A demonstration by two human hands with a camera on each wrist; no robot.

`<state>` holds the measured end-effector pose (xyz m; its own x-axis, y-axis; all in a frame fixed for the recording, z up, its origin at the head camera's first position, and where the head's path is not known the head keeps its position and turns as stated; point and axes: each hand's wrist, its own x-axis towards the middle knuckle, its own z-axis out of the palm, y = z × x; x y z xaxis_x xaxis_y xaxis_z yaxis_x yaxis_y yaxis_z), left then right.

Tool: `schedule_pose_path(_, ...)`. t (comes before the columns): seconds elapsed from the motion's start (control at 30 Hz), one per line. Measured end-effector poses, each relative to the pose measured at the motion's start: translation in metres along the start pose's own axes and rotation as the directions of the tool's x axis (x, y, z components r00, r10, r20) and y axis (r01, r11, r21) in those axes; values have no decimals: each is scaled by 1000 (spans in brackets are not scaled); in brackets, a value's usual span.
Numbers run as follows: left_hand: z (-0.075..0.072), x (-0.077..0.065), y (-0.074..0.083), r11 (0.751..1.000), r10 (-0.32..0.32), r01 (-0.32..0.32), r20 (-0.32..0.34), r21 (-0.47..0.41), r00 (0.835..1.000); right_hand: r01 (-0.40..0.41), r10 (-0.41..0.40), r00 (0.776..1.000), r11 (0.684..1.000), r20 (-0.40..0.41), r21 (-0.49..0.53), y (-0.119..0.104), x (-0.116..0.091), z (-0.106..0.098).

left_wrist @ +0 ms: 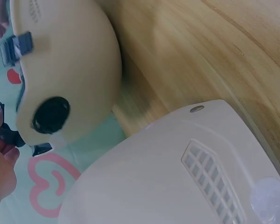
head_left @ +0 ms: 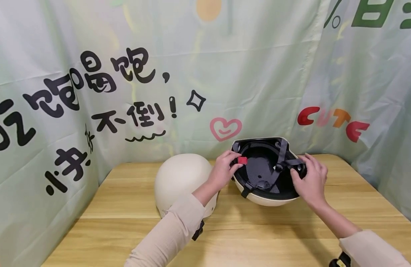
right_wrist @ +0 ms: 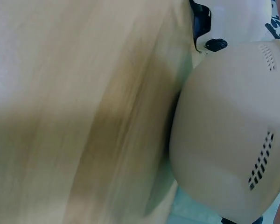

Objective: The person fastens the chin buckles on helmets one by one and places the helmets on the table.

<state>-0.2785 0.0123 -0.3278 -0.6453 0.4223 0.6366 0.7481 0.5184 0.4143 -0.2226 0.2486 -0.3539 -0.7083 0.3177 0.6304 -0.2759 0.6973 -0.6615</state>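
A cream helmet (head_left: 263, 200) lies upturned on the table, its black padded inside (head_left: 258, 168) facing up and toward me. At its left rim my left hand (head_left: 225, 167) pinches a buckle (head_left: 242, 160) with a red part between thumb and fingers. The left wrist view shows the dark strap end (left_wrist: 10, 135) at those fingertips. My right hand (head_left: 312, 178) grips the right rim, thumb inside, close to the grey strap (head_left: 293, 162). More webbing crosses the opening, and a black clip (head_left: 248, 190) sits on the near edge.
A second cream helmet (head_left: 183, 181) stands dome up just left, partly behind my left forearm, its black strap (head_left: 198, 230) on the wood. A printed curtain (head_left: 258, 74) hangs behind the wooden table (head_left: 125, 200). A small dark object (head_left: 340, 260) shows by the right sleeve.
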Motion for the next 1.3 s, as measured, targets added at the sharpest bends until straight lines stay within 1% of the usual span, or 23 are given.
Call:
schedule_pose_path(0.07, 1, 0, -1, 1000, -8, 8, 2, 11, 1000, 114, -114, 994, 992, -7, 59, 0, 2, 0)
schedule_pose_path(0.13, 2, 0, -1, 999, -23, 23, 9, 25, 1000, 209, -214, 976, 972, 28, 110, -1, 5, 0)
schedule_pose_path(0.17, 2, 0, -1, 999, -31, 30, 10, 29, 999, 244, -254, 965, 961, 67, 131, -1, 5, 0)
schedule_pose_path(0.23, 4, -1, 0, 999, -39, 39, 12, 30, 999, 284, -312, 935, 943, 168, 172, -4, 7, -1)
schedule_pose_path(0.27, 4, -1, 0, 999, -41, 40, 12, 29, 999, 281, -320, 918, 941, 232, 186, -5, 7, -2)
schedule_pose_path(0.33, 6, -1, 0, 999, -38, 38, 16, 21, 999, 268, -326, 872, 942, 365, 200, -9, 6, -5)
schedule_pose_path(0.4, 7, -1, -1, 999, -35, 35, 16, 9, 999, 248, -327, 813, 943, 481, 221, -13, 5, -6)
schedule_pose_path(0.43, 7, -2, -2, 999, -35, 35, 11, 9, 999, 245, -332, 779, 942, 532, 229, -15, 5, -5)
schedule_pose_path(0.53, 6, -4, -4, 999, -38, 38, -8, 15, 999, 222, -360, 653, 932, 666, 286, -18, 8, -1)
schedule_pose_path(0.63, 5, -5, -5, 999, -44, 44, -10, 25, 999, 151, -371, 518, 926, 771, 345, -18, 12, 1)
schedule_pose_path(0.7, 6, -4, -5, 999, -46, 46, 10, 23, 999, 97, -386, 433, 918, 815, 384, -15, 14, 0)
schedule_pose_path(0.77, 8, -3, -3, 999, -41, 40, 29, 30, 999, 44, -395, 364, 912, 843, 408, -12, 14, -2)
schedule_pose_path(0.8, 9, -3, -2, 999, -41, 40, 36, 29, 998, 26, -401, 340, 908, 851, 418, -11, 14, -3)
schedule_pose_path(0.83, 9, -3, -2, 999, -38, 37, 39, 35, 998, 17, -408, 323, 905, 854, 426, -11, 13, -2)
schedule_pose_path(0.87, 10, -3, -1, 998, -41, 39, 43, 42, 998, 15, -411, 313, 903, 856, 429, -11, 12, -2)
schedule_pose_path(0.9, 10, -2, -1, 998, -40, 38, 45, 50, 998, 13, -412, 311, 903, 856, 429, -11, 10, -1)
schedule_pose_path(0.97, 10, -2, -1, 998, -44, 41, 54, 55, 998, 12, -402, 326, 907, 856, 421, -12, 5, 0)
schedule_pose_path(1.0, 10, -2, -1, 998, -47, 43, 59, 52, 997, 23, -398, 341, 909, 852, 416, -13, 3, 1)
schedule_pose_path(1.07, 9, -2, -1, 998, -47, 43, 67, 53, 997, 55, -393, 379, 913, 838, 404, -15, -2, 3)
schedule_pose_path(1.17, 7, -2, 0, 997, -47, 43, 77, 58, 996, 115, -393, 449, 916, 802, 385, -19, -7, 5)
schedule_pose_path(1.3, 5, -2, 2, 996, -49, 42, 90, 82, 995, 185, -415, 539, 907, 733, 378, -23, -14, 9)
